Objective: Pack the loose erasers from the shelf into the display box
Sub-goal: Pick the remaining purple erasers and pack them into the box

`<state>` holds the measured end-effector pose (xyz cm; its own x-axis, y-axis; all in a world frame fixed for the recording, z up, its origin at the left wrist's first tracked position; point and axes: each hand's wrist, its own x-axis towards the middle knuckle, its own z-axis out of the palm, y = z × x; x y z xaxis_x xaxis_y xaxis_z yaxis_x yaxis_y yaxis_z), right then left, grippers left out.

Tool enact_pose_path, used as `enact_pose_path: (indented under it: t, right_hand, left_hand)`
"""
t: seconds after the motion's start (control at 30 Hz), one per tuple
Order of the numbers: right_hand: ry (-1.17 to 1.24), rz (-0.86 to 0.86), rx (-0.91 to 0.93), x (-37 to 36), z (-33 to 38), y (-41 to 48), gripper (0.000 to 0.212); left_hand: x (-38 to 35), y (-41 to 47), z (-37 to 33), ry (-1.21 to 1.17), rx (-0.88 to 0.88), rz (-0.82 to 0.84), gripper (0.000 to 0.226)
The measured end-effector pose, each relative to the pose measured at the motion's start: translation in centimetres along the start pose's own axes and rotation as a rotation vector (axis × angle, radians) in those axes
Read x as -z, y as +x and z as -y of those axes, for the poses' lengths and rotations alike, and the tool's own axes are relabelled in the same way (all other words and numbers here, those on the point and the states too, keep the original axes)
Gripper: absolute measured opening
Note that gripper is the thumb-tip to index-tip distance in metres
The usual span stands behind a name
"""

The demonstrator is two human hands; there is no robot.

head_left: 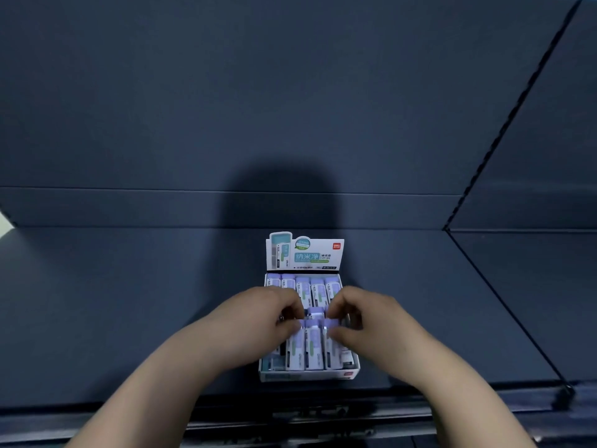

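Both hands are curled in tight here: left hand (258,318) and right hand (365,318) each pinch the purple top ends of the erasers (313,347) at the lower end of the box (310,376), thumbs below, fingertips above. The box sits lower centre of the frame on the dark shelf (129,302). It looks nearly full, so my guess is this is the squaring-up part.

Tip: don't shove one down on its own. The sleeves are packed side by side and touching, so one will probably drag its neighbour. Ease them down together, level, and keep the tops lined up.

Another row (303,284) sits just above the knuckles, and a single eraser (315,313) shows in the gap between; can't tell if it's seated. Watch the upright header card (305,253) above that, it looks easy to bump.
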<state>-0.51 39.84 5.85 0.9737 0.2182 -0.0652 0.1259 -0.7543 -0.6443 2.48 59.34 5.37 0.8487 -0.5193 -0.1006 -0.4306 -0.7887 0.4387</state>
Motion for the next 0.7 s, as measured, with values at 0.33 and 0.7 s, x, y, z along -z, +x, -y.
enact_pose_path:
  t: [0.33,0.7]
  right_hand:
    - [0.366,-0.19,-0.065,0.9,0.0,4.7,0.02]
    - [-0.09,-0.229,0.039,-1.5,-0.2,5.5,0.024]
  left_hand:
    - [-0.3,-0.2,0.2,-0.089,0.046,-0.023,0.013]
    - [0.3,-0.2,1.2,0.013,0.124,-0.171,0.02]
